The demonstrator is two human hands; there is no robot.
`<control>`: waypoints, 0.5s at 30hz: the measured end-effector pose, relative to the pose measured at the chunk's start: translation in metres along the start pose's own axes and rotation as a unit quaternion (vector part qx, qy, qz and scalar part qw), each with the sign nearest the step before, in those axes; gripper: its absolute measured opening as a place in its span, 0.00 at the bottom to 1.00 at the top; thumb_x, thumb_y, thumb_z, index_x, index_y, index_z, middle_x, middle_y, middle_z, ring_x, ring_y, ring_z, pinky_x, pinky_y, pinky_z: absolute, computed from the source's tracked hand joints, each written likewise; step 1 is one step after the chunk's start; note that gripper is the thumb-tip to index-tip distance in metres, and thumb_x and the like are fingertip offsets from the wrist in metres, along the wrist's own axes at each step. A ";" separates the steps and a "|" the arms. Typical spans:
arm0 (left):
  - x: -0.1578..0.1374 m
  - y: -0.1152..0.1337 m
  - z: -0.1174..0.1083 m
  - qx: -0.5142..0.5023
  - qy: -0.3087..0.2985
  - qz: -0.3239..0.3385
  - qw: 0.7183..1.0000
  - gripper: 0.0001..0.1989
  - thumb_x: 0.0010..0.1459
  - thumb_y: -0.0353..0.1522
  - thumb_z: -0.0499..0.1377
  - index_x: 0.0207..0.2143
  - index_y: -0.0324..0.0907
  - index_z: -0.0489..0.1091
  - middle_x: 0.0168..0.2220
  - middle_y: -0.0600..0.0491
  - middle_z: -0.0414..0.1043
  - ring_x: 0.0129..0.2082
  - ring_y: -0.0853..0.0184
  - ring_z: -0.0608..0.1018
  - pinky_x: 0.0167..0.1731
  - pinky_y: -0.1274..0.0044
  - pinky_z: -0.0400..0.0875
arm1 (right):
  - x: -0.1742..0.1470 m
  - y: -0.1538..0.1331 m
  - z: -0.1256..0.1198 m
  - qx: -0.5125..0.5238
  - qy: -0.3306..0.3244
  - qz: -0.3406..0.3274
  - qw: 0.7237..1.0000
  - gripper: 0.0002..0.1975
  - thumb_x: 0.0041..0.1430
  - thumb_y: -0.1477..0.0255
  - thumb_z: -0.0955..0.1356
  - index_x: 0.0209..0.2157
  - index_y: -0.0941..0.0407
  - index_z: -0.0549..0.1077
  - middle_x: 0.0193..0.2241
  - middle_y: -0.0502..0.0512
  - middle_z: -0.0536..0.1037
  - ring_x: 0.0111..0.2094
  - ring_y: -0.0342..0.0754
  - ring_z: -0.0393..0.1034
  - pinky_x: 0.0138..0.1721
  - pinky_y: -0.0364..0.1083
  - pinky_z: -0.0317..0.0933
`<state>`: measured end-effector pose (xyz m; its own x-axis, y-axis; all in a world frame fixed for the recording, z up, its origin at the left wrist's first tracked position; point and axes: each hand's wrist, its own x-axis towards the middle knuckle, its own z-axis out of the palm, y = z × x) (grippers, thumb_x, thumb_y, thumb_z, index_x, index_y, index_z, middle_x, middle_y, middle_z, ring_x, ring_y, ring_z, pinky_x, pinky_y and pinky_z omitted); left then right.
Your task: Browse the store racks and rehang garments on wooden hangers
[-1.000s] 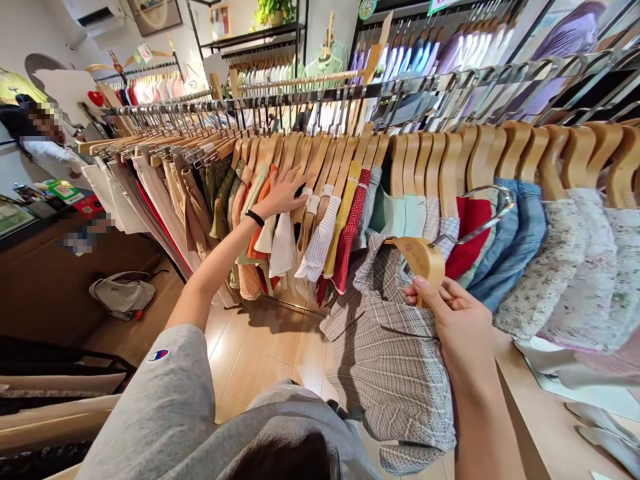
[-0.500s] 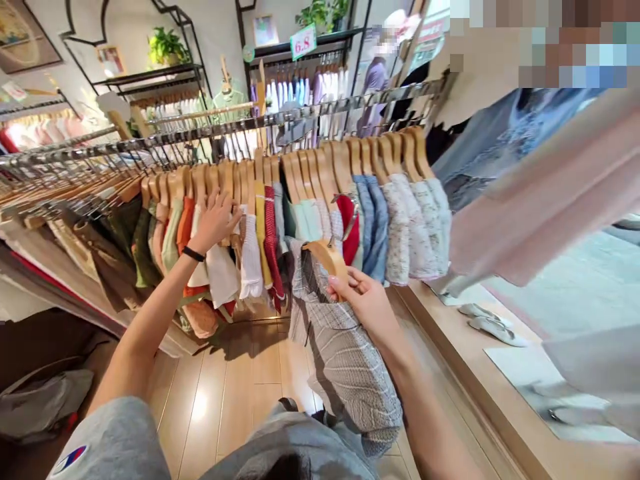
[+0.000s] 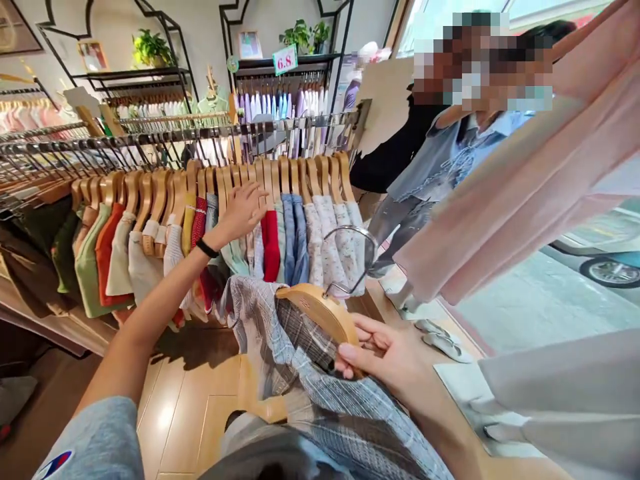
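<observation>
My right hand [image 3: 377, 350] pinches the shoulder end of a wooden hanger [image 3: 320, 308] with a metal hook [image 3: 367, 243]. A grey checked shirt [image 3: 295, 367] hangs from that hanger close in front of my body, away from the rail. Up at the rack, my left hand [image 3: 244, 210] lies against the wooden hangers with its fingers stretched out, gripping nothing visible. Below and right of it are a red garment [image 3: 271, 247], blue denim garments [image 3: 295, 233] and pale floral ones [image 3: 325, 247].
A metal rail [image 3: 165, 137] carries the row of hangers across the view. To its left hang green, orange and cream clothes. Pink clothing [image 3: 500, 187] hangs close on the right, above pale shoes [image 3: 443, 337] on a ledge. Other people [image 3: 450, 153] stand beyond the rack's right end.
My left hand has moved right along the hangers, from the white and yellow clothes toward the red one. The held shirt and hanger have come nearer the camera, and the view has swung right.
</observation>
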<state>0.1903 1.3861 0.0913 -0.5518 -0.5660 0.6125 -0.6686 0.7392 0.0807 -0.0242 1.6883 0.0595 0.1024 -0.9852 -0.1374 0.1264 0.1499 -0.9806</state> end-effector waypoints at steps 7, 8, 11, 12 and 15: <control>0.062 0.067 0.037 -0.011 -0.076 0.050 0.996 0.21 0.71 0.38 0.49 0.62 0.43 0.66 0.70 0.43 0.59 0.71 0.55 0.58 0.69 0.59 0.50 | -0.048 -0.019 -0.075 -0.063 0.008 0.061 0.996 0.25 0.46 0.59 0.81 0.44 0.56 0.81 0.21 0.52 0.76 0.20 0.44 0.67 0.23 0.42 0.66; 0.072 0.075 0.041 -0.009 -0.083 0.055 0.995 0.21 0.71 0.38 0.49 0.62 0.43 0.66 0.70 0.43 0.58 0.72 0.54 0.58 0.69 0.58 0.49 | -0.054 -0.021 -0.084 -0.075 0.021 0.064 0.995 0.25 0.46 0.58 0.81 0.44 0.55 0.82 0.21 0.52 0.76 0.19 0.45 0.67 0.23 0.43 0.66; 0.101 0.099 0.054 -0.002 -0.104 0.063 0.993 0.23 0.72 0.38 0.49 0.64 0.42 0.66 0.70 0.42 0.58 0.72 0.52 0.57 0.70 0.57 0.49 | -0.074 -0.024 -0.107 -0.106 0.096 0.067 0.987 0.26 0.42 0.53 0.80 0.42 0.51 0.83 0.18 0.52 0.74 0.17 0.49 0.67 0.22 0.47 0.68; 0.111 0.107 0.058 0.000 -0.111 0.064 0.992 0.23 0.72 0.38 0.49 0.65 0.42 0.66 0.70 0.42 0.57 0.72 0.51 0.57 0.70 0.56 0.50 | -0.081 -0.024 -0.112 -0.113 0.124 0.066 0.984 0.26 0.38 0.52 0.81 0.40 0.49 0.83 0.17 0.53 0.74 0.16 0.51 0.66 0.21 0.49 0.68; 0.138 0.128 0.071 0.002 -0.130 0.064 0.990 0.24 0.73 0.39 0.48 0.66 0.43 0.64 0.70 0.42 0.57 0.72 0.49 0.56 0.69 0.53 0.50 | -0.104 -0.027 -0.123 -0.113 0.242 0.054 0.962 0.27 0.30 0.49 0.81 0.34 0.45 0.83 0.15 0.56 0.72 0.15 0.56 0.66 0.18 0.53 0.66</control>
<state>-0.0070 1.3769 0.1307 -0.7409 -0.5429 0.3954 -0.5866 0.8098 0.0127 -0.1598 1.7765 0.0825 -0.3757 -0.8966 -0.2346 -0.0835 0.2848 -0.9549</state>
